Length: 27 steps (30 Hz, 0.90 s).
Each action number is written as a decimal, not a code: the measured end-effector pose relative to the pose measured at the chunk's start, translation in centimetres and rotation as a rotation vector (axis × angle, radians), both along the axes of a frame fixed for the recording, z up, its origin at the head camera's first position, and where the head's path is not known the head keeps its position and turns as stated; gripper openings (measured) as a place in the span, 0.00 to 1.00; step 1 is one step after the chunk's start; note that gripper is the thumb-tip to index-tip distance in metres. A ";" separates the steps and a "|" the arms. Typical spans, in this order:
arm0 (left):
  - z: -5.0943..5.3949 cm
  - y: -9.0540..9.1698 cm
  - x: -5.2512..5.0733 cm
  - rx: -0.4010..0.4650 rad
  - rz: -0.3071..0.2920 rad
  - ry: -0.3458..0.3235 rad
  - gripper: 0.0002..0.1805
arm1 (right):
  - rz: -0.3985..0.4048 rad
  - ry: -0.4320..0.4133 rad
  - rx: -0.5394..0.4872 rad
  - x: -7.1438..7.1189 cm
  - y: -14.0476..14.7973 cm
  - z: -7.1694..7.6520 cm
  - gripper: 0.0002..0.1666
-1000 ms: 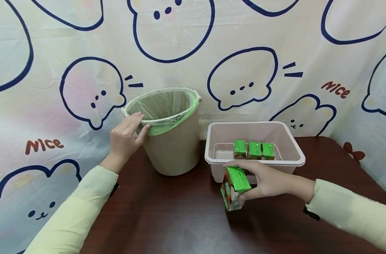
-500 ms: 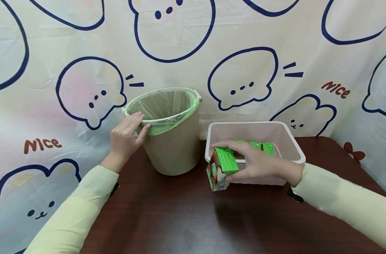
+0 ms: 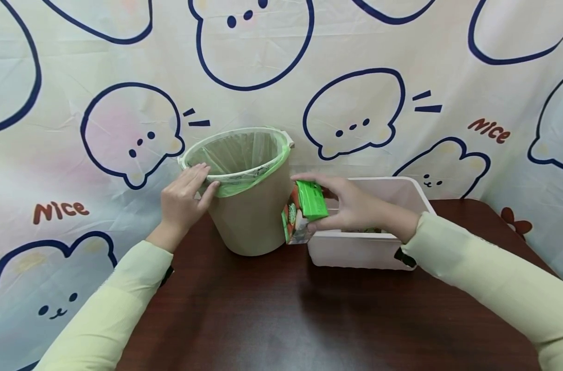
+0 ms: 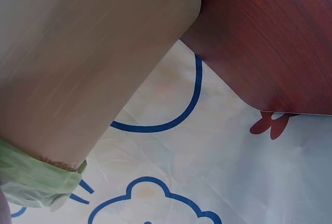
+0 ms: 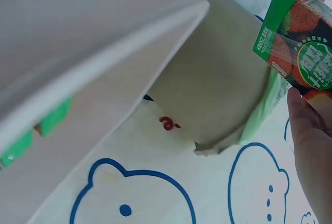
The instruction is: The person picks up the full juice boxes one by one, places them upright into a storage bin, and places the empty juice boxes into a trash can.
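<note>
My right hand (image 3: pixel 351 203) grips a small green and red-brown carton box (image 3: pixel 304 206) between thumb and fingers, raised in front of the bin's right side and the tub's left end. The right wrist view shows the printed carton box (image 5: pixel 301 42) with its food pictures and the fingers below it. At the near left rim of the beige trash bin (image 3: pixel 253 221), my left hand (image 3: pixel 181 198) holds on, fingers over the edge and thumb outside. A pale green liner bag (image 3: pixel 244 186) folds over that rim. The left wrist view shows mostly the bin wall (image 4: pixel 88 63).
A pale plastic tub (image 3: pixel 351 252) stands right of the bin. Inside it, green boxes (image 5: pixel 54 117) show in the right wrist view; my right arm mostly covers them in the head view. Both containers stand on a dark wood table (image 3: pixel 262 309) against a printed cloth backdrop (image 3: pixel 272 108).
My right hand has carried the carton box up and leftward from the tub's front, nearer the bin. My left hand has stayed on the bin's rim.
</note>
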<state>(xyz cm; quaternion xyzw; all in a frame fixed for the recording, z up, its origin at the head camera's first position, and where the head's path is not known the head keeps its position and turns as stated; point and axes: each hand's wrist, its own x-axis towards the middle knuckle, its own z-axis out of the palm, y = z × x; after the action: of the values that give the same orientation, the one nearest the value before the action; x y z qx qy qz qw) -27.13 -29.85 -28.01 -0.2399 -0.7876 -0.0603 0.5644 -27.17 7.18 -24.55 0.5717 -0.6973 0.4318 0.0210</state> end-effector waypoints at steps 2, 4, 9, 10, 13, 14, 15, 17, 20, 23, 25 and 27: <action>0.0 0.0 0.0 -0.004 -0.001 -0.003 0.27 | -0.005 0.011 -0.017 -0.3 -0.5 0.6 0.49; 0.0 -0.1 0.0 -0.013 0.004 -0.002 0.27 | 0.002 0.016 -0.049 -0.7 -1.0 1.3 0.48; -0.2 -0.1 -0.1 -0.009 0.001 -0.003 0.27 | -0.009 0.038 -0.132 -1.2 -2.0 3.2 0.48; -0.2 0.0 -0.1 -0.009 0.000 -0.007 0.27 | -0.009 0.041 -0.146 -1.3 -2.2 3.6 0.48; -0.2 0.0 -0.1 -0.017 0.007 -0.022 0.28 | -0.011 0.043 -0.184 -1.5 -2.7 4.9 0.48; -0.2 0.0 -0.1 -0.020 0.012 -0.025 0.28 | -0.016 0.043 -0.194 -1.6 -2.8 5.3 0.48; -0.2 0.0 -0.1 -0.014 0.008 -0.027 0.28 | -0.020 0.038 -0.203 -1.7 -3.0 5.7 0.48; -0.2 0.1 -0.1 -0.006 0.004 -0.025 0.28 | -0.043 0.026 -0.224 -1.9 -3.4 6.3 0.48; -0.3 0.1 -0.2 0.007 -0.003 -0.017 0.28 | -0.089 0.007 -0.248 -2.2 -4.1 7.2 0.48; -0.3 0.0 -0.2 0.011 -0.004 -0.010 0.28 | -0.143 0.016 -0.266 -2.7 -5.0 7.8 0.48; -0.3 0.0 -0.1 0.013 -0.001 -0.008 0.28 | -0.175 0.025 -0.270 -2.9 -5.7 8.1 0.48; -0.2 0.0 0.0 0.015 0.001 -0.009 0.28 | -0.203 0.030 -0.273 -2.7 -6.2 8.6 0.47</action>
<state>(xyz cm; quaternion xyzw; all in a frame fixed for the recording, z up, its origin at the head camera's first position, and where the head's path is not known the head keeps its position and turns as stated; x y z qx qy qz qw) -27.16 -29.85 -28.25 -0.2352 -0.7896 -0.0670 0.5628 -29.91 0.96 -15.99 0.4963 -0.6860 0.5098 0.1525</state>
